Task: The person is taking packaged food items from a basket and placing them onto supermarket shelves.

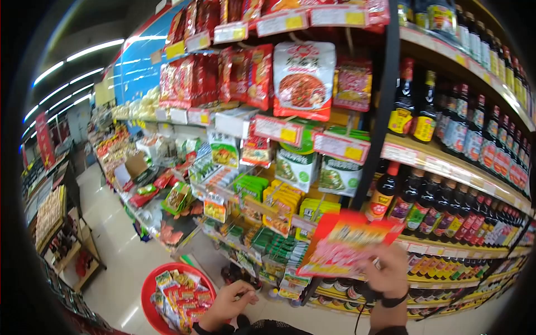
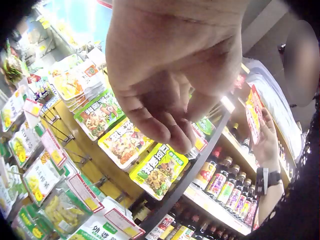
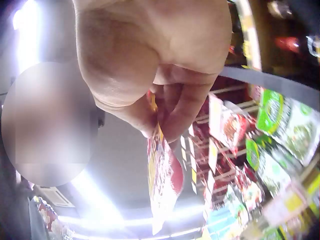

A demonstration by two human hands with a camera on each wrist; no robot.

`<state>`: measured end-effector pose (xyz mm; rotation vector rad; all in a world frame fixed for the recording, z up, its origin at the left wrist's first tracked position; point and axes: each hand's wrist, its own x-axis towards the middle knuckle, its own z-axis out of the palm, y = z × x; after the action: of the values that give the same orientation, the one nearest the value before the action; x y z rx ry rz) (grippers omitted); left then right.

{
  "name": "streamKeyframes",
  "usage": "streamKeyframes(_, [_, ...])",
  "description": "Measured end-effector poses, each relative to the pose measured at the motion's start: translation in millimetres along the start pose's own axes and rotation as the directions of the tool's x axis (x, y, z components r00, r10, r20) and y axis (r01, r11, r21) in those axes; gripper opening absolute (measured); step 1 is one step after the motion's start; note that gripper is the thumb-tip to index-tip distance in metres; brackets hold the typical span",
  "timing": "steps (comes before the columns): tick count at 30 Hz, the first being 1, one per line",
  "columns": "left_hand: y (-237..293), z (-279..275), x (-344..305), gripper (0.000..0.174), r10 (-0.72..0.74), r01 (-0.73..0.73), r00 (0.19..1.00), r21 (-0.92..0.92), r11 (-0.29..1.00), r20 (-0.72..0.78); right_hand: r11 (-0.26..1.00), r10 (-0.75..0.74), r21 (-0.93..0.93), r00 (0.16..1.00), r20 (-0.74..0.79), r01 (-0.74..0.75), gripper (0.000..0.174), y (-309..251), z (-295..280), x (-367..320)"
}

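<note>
My right hand [image 1: 389, 271] pinches a red and yellow food packet [image 1: 341, 245] by its edge, between thumb and fingers. The right wrist view shows the same packet [image 3: 164, 177] edge-on below the fingers. Lower down, my left hand [image 1: 230, 301] holds nothing, its fingers loosely curled; in the left wrist view the hand [image 2: 170, 95] hangs in front of shelved packs. A red basket [image 1: 146, 287] full of small red and yellow packets [image 1: 181, 301] stands on the floor beside the left hand.
Hooks ahead carry a large white and red pouch [image 1: 304, 81], green and white pouches [image 1: 340, 176] and yellow packets [image 1: 279, 206]. A dark shelf post [image 1: 385, 84] divides them from rows of sauce bottles [image 1: 413, 201] on the right. An aisle floor [image 1: 106, 223] runs along the left.
</note>
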<state>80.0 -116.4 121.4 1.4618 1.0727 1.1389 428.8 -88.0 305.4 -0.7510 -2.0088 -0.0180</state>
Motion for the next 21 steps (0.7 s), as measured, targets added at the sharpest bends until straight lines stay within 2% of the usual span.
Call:
streamKeyframes(1, [-1.0,-1.8,1.5,0.010,0.006,-0.006,1.000,-0.004,1.000,-0.008,0.992,0.016,-0.122,0.999,-0.045,-0.021,0.027,-5.1,-17.6,9.2])
streamKeyframes(3, [-0.5,-3.8,2.7,0.010,0.006,-0.006,1.000,0.032,0.999,-0.022,0.993,-0.068,0.068,0.939,-0.336,0.097,0.038,3.7,-31.3,38.5])
streamKeyframes(4, [-2.4,-4.2,3.1,0.010,0.019,-0.018,1.000,0.047,0.999,-0.024,0.994,-0.031,0.086,0.946,-0.323,0.062,0.043,3.1,-44.0,54.6])
streamKeyframes(7, [-3.4,-0.7,0.9,0.011,0.044,-0.041,0.998,0.071,0.997,-0.035,0.949,0.204,0.292,0.939,-0.279,-0.119,0.048,-13.3,-69.5,105.8])
streamKeyframes(9, [2.8,3.1,-5.7,0.008,0.020,-0.018,0.999,0.058,0.998,-0.035,0.943,0.190,0.308,0.961,-0.200,-0.122,0.046,-1.9,-79.3,135.9])
streamKeyframes(10, [2.9,2.9,-7.6,0.009,0.016,-0.014,0.999,0.072,0.997,-0.031,0.941,0.159,0.327,0.968,-0.196,-0.088,0.046,5.3,-79.8,148.8])
streamKeyframes(11, [5.2,2.5,-10.7,0.010,0.018,-0.016,0.999,0.085,0.996,-0.035,0.962,0.116,0.268,0.967,-0.225,-0.053,0.045,18.6,-78.8,162.1])
streamKeyframes(16, [6.3,-3.2,-26.2,0.010,0.018,-0.008,0.996,0.115,0.993,-0.086,0.969,0.122,0.232,0.983,-0.140,-0.087,0.046,20.2,-72.2,205.3])
streamKeyframes(19, [1.3,-8.5,-30.4,0.009,0.041,-0.031,0.992,0.090,0.995,-0.116,0.974,0.075,0.222,0.988,-0.138,-0.043,0.047,24.3,-63.1,223.4])
streamKeyframes(21, [0.1,-10.1,-31.5,0.008,0.047,-0.037,0.991,0.084,0.996,-0.122,0.985,-0.008,0.169,0.984,-0.180,0.039,0.048,29.8,-58.1,237.3])
